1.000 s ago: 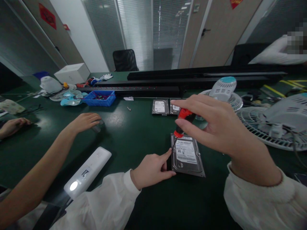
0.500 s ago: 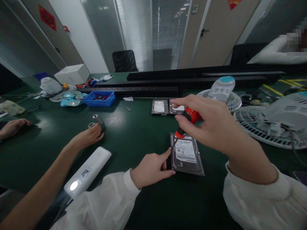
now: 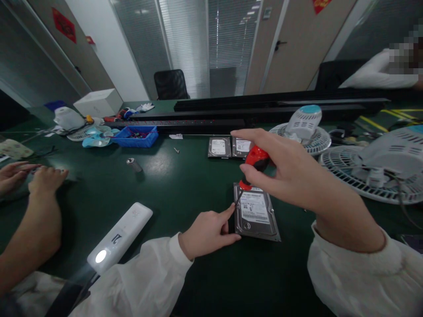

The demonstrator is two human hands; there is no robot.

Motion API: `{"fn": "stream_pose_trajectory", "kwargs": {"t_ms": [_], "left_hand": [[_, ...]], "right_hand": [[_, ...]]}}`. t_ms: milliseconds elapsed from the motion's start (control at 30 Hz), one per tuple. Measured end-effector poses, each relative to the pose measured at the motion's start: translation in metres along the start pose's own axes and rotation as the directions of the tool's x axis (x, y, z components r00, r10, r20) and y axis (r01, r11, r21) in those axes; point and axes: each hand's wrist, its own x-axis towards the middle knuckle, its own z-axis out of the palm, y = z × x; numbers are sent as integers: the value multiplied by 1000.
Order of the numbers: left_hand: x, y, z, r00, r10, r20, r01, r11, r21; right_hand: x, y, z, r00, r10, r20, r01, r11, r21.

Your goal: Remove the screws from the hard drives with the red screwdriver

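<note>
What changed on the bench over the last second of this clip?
The co-worker's hand pulled back from mid-table to the far left, beside their other hand. Of two small metal cylinders it uncovered, only one cylinder remains in view. Unchanged: the left hand holds the hard drive by its edge; the right hand holds the red screwdriver, tip at the drive's corner.

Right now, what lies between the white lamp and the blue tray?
A small metal cylinder on the green table, nearer the blue tray than the white lamp; head view.

Blue tray [image 3: 134, 142], white box [image 3: 97, 102], fan [image 3: 304, 123].
</note>
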Motion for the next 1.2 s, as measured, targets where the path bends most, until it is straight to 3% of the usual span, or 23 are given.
{"fn": "stream_pose_trajectory", "kwargs": {"t_ms": [100,300,467,633,833,1033,1200], "left_hand": [[0,1,-1,1000,-11,6,11,1000,8],[0,3,-1,1000,-15,12,15,1000,16],[0,2,-1,1000,-9,7,9,1000,16],[0,1,0,1000,-6,3,6,1000,19],[0,2,-1,1000,-17,-2,17,999,30],[-1,2,0,1000,-24,-9,24,999,48],[-2,-1,1,1000,-17,-21,18,999,51]], "right_hand": [[0,0,-1,999,-29,38,28,999,32],[0,0,-1,995,100,21,-99,994,-52],[-1,-2,-4,996,43,76,-46,998,37],[0,-4,-2,992,120,22,-120,992,-26],[-2,-4,-4,999,46,25,-47,997,60],[-1,-6,-7,985,167,38,-168,985,34],[-2,-6,-9,990,126,69,-130,989,65]]}}
